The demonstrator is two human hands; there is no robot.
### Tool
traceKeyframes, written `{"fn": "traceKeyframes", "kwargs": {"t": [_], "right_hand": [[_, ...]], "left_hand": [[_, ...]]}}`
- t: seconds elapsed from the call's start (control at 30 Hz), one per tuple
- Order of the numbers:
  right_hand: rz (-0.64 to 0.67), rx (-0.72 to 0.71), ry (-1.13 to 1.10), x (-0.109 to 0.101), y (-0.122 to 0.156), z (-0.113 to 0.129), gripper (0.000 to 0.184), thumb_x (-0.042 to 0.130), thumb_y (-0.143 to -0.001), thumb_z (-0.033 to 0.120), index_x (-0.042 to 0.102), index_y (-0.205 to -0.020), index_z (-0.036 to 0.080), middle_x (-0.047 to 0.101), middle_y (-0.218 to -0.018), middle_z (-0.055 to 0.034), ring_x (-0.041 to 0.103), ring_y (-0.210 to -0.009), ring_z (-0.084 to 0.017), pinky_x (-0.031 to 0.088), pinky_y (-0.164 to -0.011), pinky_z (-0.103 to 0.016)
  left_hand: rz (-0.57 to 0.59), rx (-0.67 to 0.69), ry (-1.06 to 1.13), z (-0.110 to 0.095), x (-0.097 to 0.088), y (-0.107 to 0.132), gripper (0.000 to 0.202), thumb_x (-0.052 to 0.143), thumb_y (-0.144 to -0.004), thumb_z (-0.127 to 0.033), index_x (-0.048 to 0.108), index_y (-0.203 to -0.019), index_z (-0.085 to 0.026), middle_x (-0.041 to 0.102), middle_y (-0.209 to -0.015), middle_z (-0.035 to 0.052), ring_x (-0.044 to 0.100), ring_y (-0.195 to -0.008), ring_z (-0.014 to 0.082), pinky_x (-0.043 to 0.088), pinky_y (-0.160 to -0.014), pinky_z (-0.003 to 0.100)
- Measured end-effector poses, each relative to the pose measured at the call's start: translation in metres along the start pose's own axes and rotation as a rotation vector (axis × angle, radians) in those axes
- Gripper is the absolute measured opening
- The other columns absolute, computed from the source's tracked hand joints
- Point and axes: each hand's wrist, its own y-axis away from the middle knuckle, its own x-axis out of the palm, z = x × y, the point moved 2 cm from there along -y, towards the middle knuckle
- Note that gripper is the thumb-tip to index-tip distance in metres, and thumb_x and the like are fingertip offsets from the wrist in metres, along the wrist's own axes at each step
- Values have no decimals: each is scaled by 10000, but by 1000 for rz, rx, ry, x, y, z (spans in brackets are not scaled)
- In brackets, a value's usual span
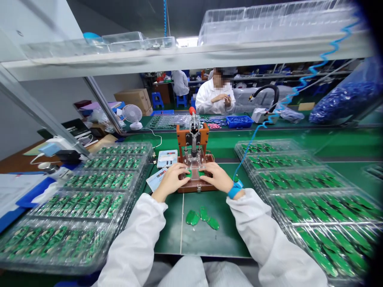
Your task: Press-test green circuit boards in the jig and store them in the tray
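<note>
My left hand [172,178] and my right hand [216,176] rest side by side on the base of a small brown press jig [194,159] with a red-knobbed lever [192,111]. The fingertips of both hands pinch at small green circuit boards [189,173] lying on the jig's plate under a clear cover. Both hands are curled, fingers pressed down on the boards. A blue wrist strap [235,190] with a coiled blue cord sits on my right wrist. Several loose green boards [202,217] lie on the green mat in front of me.
Clear trays of green boards [98,187] are stacked at the left, and more trays [302,187] at the right. A white fan [133,115] stands behind. A person in a white coat [216,95] sits across the bench beside a blue bin [238,121]. A shelf [191,56] overhangs.
</note>
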Motion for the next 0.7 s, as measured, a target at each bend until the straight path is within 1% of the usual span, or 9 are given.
{"fn": "traceKeyframes", "kwargs": {"t": [0.17,0.4,0.5,0.57,0.63,0.7], "right_hand": [[23,2,-3,6,-1,-5,235,748,-864,295,732,-1083,211,699,-1169,-95,595,-1157,-262,488,-1044,-464],[42,0,-24,3,-5,-6,214,767,-850,282,740,-1046,202,715,-1128,-83,596,-1138,-260,490,-1036,-449],[38,13,-38,4,-6,-7,219,759,-853,294,743,-1053,206,720,-1108,-84,592,-1143,-271,492,-1031,-467],[25,22,-51,5,-4,-6,212,750,-855,302,748,-1044,209,726,-1087,-86,585,-1160,-284,487,-1035,-489],[-1,26,-74,7,0,-3,207,739,-855,315,751,-1039,221,730,-1089,-80,571,-1198,-292,477,-1050,-502],[-52,27,-104,5,6,1,202,713,-865,336,751,-1035,235,715,-1158,-75,564,-1226,-283,467,-1071,-490]], "left_hand": [[-3,-27,2,-4,1,0,88,734,-830,-221,741,-916,-204,683,-1160,79,599,-1130,277,465,-1020,471],[-4,26,-86,-5,1,-1,70,710,-857,-230,726,-910,-186,683,-1139,89,589,-1131,282,464,-1012,479],[-12,33,-92,-5,4,0,82,698,-869,-230,721,-932,-181,674,-1151,91,574,-1154,280,454,-1034,481],[-38,22,-80,-5,7,3,91,673,-889,-243,718,-944,-186,665,-1155,90,555,-1186,280,446,-1053,484],[-71,9,-59,-5,9,8,116,639,-916,-270,717,-958,-195,637,-1221,93,513,-1259,287,421,-1091,496],[-106,-8,-33,-6,10,18,173,591,-953,-307,708,-1030,-206,541,-1388,101,433,-1358,295,370,-1140,516]]}}
